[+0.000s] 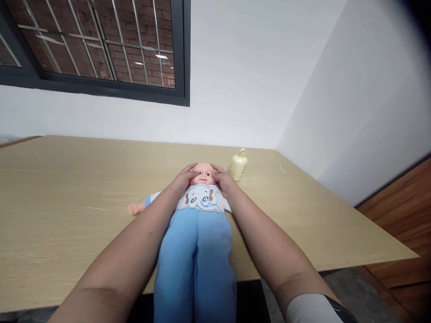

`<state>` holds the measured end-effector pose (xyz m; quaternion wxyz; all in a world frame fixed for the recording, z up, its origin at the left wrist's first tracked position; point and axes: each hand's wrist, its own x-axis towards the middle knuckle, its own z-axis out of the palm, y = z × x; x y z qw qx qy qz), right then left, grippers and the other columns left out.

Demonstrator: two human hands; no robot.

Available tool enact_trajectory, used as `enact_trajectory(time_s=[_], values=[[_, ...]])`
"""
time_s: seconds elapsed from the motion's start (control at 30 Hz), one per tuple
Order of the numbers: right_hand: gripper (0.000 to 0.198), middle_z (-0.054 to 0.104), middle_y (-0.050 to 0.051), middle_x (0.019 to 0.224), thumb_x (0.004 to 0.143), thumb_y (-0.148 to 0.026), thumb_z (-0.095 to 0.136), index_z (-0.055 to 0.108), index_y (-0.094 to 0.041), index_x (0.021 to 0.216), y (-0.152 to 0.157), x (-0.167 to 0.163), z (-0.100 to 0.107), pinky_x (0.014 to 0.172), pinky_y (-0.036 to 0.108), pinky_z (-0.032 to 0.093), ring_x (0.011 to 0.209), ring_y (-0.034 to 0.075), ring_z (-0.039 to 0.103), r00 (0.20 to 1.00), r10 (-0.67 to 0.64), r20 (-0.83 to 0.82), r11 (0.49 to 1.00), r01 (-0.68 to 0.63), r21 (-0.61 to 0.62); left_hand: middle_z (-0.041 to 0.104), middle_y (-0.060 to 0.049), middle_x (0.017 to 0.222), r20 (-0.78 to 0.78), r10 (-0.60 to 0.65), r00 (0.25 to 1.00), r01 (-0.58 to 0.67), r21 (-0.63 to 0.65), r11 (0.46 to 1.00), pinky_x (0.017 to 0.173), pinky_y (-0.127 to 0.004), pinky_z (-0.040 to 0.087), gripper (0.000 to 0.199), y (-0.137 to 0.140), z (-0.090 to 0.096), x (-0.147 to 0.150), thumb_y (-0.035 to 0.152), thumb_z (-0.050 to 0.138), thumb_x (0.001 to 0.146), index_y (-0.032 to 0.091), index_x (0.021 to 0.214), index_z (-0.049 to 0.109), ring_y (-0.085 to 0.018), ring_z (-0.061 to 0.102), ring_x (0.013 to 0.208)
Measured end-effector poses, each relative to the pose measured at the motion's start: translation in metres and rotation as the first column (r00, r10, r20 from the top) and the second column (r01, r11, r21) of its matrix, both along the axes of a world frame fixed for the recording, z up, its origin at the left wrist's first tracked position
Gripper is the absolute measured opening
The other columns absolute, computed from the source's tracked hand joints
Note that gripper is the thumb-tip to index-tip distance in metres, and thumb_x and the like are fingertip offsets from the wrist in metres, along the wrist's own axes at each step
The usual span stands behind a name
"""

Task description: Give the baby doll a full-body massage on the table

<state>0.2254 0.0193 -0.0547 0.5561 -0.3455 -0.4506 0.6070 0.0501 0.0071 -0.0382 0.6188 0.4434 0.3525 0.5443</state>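
A baby doll lies on its back on the wooden table, head away from me. It wears a white shirt with a blue elephant print and blue trousers that hang over the table's near edge. My left hand rests on the left side of the doll's head, fingers curved over it. My right hand cups the right side of the head. Both hands touch the doll's head, one on each side. The doll's arm sticks out to the left on the table.
A small cream pump bottle stands upright just right of the doll's head. White walls meet in a corner behind the table, and a barred window sits at upper left. A wooden panel runs along the right.
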Motion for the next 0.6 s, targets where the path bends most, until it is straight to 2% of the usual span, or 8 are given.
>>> enact_trajectory(time_s=[0.1, 0.23, 0.4, 0.5, 0.6], values=[[0.074, 0.069, 0.011, 0.117, 0.066, -0.029, 0.08, 0.053, -0.02, 0.133, -0.002, 0.001, 0.001, 0.097, 0.048, 0.051, 0.105, 0.028, 0.066, 0.999, 0.031, -0.009, 0.999, -0.032, -0.019, 0.065, -0.017, 0.12, 0.035, -0.049, 0.998, 0.049, -0.006, 0.999, 0.092, -0.045, 0.052, 0.086, -0.005, 0.001, -0.002, 0.022, 0.083, 0.054, 0.018, 0.134, 0.052, -0.032, 0.068, 0.101], [0.087, 0.064, 0.012, 0.127, 0.061, -0.031, 0.085, 0.048, -0.02, 0.138, -0.008, 0.002, 0.005, 0.1, 0.049, 0.049, 0.113, 0.031, 0.063, 0.998, 0.048, 0.05, 0.999, -0.049, 0.008, 0.054, -0.015, 0.138, -0.06, -0.132, 0.989, 0.135, 0.045, 0.99, 0.097, -0.046, 0.05, 0.104, -0.012, 0.006, -0.011, 0.012, 0.088, 0.043, 0.024, 0.139, 0.049, -0.033, 0.064, 0.111], [0.107, 0.044, 0.011, 0.149, 0.054, -0.027, 0.09, 0.038, -0.024, 0.148, -0.02, 0.006, 0.012, 0.109, 0.047, 0.041, 0.132, 0.031, 0.048, 0.962, 0.075, 0.262, 0.987, -0.11, 0.12, 0.05, -0.016, 0.141, -0.137, -0.243, 0.96, 0.251, 0.048, 0.967, 0.099, -0.045, 0.048, 0.104, -0.016, 0.011, -0.022, 0.015, 0.089, 0.05, 0.027, 0.143, 0.044, -0.033, 0.059, 0.12], [0.119, 0.034, 0.012, 0.155, 0.053, -0.027, 0.091, 0.026, -0.024, 0.153, -0.025, 0.006, 0.017, 0.107, 0.046, 0.044, 0.134, 0.032, 0.045, 0.948, 0.119, 0.295, 0.982, -0.157, 0.107, 0.054, -0.018, 0.137, -0.218, -0.192, 0.957, 0.211, 0.069, 0.975, 0.097, -0.047, 0.049, 0.099, -0.013, 0.009, -0.022, 0.021, 0.089, 0.052, 0.024, 0.141, 0.046, -0.033, 0.06, 0.118], [0.124, 0.029, 0.013, 0.157, 0.052, -0.028, 0.091, 0.021, -0.024, 0.154, -0.026, 0.006, 0.018, 0.104, 0.045, 0.047, 0.134, 0.033, 0.046, 0.944, 0.149, 0.296, 0.979, -0.183, 0.093, 0.057, -0.018, 0.135, -0.351, -0.055, 0.935, 0.112, 0.143, 0.983, 0.095, -0.046, 0.051, 0.088, -0.01, 0.006, -0.02, 0.026, 0.089, 0.054, 0.021, 0.134, 0.053, -0.033, 0.061, 0.114]])
